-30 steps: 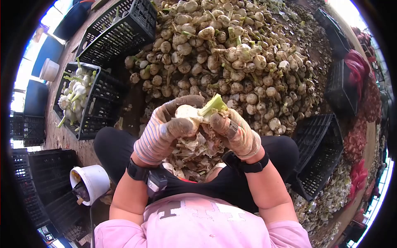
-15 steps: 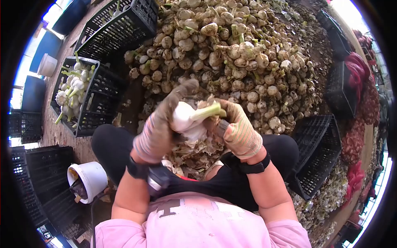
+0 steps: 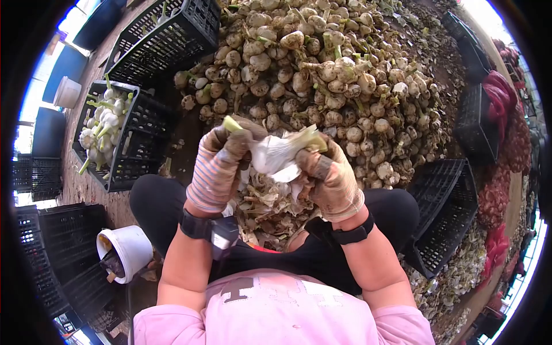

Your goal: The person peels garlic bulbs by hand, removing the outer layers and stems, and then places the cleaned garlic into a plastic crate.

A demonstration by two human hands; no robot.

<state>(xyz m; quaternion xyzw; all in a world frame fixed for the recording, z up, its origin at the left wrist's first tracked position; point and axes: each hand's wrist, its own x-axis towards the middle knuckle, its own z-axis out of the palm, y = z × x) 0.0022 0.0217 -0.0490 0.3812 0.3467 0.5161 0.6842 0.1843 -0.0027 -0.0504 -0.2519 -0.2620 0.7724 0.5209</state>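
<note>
Both of my hands wear dirt-stained striped gloves. My left hand (image 3: 221, 164) is closed round a garlic bulb that its fingers mostly hide, and a cut green stem end (image 3: 232, 124) pokes out above them. White papery garlic skin (image 3: 278, 155) stretches between the two hands. My right hand (image 3: 333, 178) pinches the other end of this skin, where a pale green stem piece (image 3: 310, 140) stands up. A flat dark grey piece (image 3: 323, 167) lies against my right fingers; its kind I cannot tell. Below the hands lies a heap of loose peelings (image 3: 270, 210).
Ahead rises a large pile of unpeeled garlic (image 3: 322, 80). A black crate (image 3: 138, 138) with cleaned white garlic (image 3: 103, 123) stands at the left, another crate (image 3: 167, 46) behind it. At lower left is a white bucket (image 3: 131, 250); at right, a tilted black crate (image 3: 443, 215).
The white bulb that showed between my hands is now mostly hidden in my left hand. My hands have drawn slightly apart, with the skin stretched between them.
</note>
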